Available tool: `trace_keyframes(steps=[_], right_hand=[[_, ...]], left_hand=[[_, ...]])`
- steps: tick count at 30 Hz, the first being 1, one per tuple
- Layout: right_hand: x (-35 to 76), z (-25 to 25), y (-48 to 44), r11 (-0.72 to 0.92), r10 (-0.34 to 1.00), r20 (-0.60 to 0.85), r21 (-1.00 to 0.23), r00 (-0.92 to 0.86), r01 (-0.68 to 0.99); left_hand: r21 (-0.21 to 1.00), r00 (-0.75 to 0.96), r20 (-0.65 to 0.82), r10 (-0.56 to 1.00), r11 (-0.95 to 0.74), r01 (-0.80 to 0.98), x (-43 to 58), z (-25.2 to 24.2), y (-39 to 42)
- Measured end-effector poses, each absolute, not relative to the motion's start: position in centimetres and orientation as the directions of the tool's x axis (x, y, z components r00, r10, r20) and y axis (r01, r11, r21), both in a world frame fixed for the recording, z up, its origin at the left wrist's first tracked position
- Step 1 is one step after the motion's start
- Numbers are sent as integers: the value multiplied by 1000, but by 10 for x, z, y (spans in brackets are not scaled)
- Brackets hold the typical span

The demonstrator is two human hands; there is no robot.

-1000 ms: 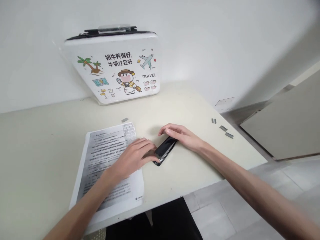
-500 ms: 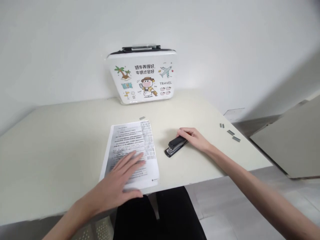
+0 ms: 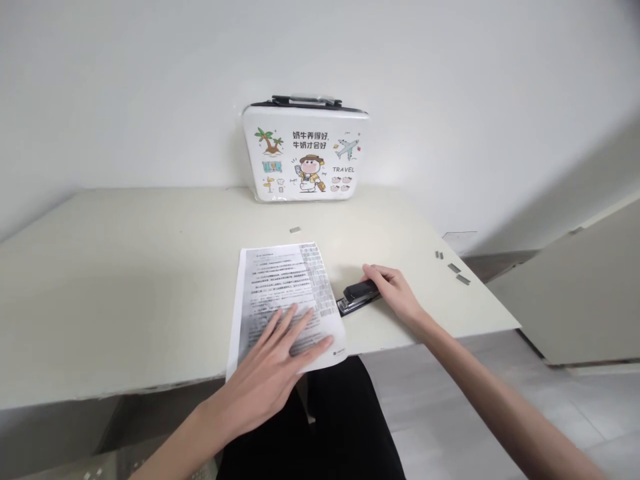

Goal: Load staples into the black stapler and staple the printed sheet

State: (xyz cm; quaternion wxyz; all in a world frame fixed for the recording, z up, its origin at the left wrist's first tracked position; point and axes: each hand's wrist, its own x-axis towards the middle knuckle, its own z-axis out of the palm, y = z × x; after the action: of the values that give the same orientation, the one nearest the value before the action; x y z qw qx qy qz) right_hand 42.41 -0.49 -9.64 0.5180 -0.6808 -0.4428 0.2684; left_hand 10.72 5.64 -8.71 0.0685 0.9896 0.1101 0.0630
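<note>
The right grip (image 3: 400, 297) is clasping the stapler (image 3: 358, 292) near the surface's (image 3: 140, 293) front edge, while the left grip (image 3: 270, 375), splayed, is resting on paper (image 3: 276, 280) whose lower end, overhanging unsupported, could buckle.

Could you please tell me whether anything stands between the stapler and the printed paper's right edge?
Nothing visible does: the stapler in the right hand appears to reach the printed paper. The left hand lies on it, clear of the stapler's front end.

White handled case (image 3: 306, 155), beyond left hand (image 3: 267, 377): "奶牛养得好, 牛奶才会好" at top; "TRAVEL" lower, toward right hand (image 3: 397, 295). Printed sheet (image 3: 273, 277) under left hand: lines too small to read.
</note>
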Motion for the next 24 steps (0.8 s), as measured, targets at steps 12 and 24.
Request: trace_keyframes(steps=[12, 24], right_hand=[[427, -89, -14, -120, 909, 72, -899, 411, 422], [409, -55, -1, 42, 959, 243, -629, 145, 776]], left_hand=[[259, 970, 94, 225, -946, 194, 125, -90, 50], [352, 950, 93, 297, -902, 248, 186, -92, 98]])
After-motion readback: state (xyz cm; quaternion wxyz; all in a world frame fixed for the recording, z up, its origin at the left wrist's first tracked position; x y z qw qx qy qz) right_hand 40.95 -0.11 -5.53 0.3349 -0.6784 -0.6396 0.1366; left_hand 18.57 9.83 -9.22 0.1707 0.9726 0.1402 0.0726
